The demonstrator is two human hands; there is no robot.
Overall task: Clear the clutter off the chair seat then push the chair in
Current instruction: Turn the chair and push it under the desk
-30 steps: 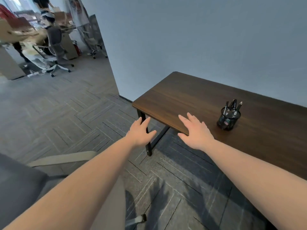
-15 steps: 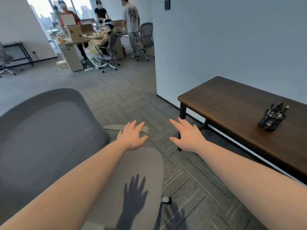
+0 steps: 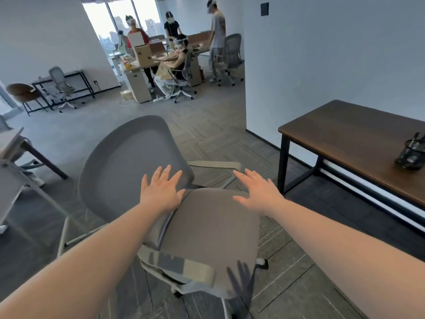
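Note:
A grey office chair stands in front of me, its backrest [image 3: 128, 157] to the left and its beige seat [image 3: 213, 231] bare, with nothing lying on it. My left hand [image 3: 161, 192] hovers open over the joint between backrest and seat. My right hand [image 3: 257, 192] is open too, fingers spread above the seat's far right edge, near the armrest [image 3: 216, 165]. Neither hand holds anything. The dark wooden desk [image 3: 345, 143] stands to the right, against the wall.
A black mesh pen holder [image 3: 411, 155] sits on the desk. Another desk edge and a chair base show at the far left [image 3: 13, 157]. Several people work at tables in the background [image 3: 179, 56]. Patterned carpet lies between chair and desk.
My view has swung left, from the desk to the chair. The chair now fills the middle and both open hands have come over its seat.

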